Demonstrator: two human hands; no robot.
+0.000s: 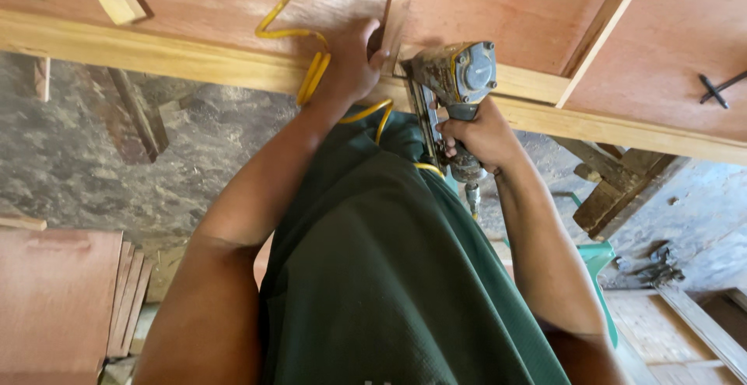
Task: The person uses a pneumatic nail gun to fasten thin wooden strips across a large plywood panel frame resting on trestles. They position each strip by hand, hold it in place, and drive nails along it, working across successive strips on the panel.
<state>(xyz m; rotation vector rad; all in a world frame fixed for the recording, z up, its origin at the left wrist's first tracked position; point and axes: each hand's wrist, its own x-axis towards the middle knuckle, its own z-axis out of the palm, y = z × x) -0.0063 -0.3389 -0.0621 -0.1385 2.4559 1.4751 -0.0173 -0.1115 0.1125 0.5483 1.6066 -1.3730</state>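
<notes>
Nail gun gripped in right hand, set against frame rail; upright batten steadied by closed left hand; fastening judged unfinished.

Plywood panel w/ pale wood edge rail; on it yellow coiled hose, thin battens.

One head-worn camera looks steeply down, close over the person's chest and arms, toward the wooden frame.

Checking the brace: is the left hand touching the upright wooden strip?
Touching. The head view shows the left hand pressed against the upright wooden strip, fingers at its base.
</notes>
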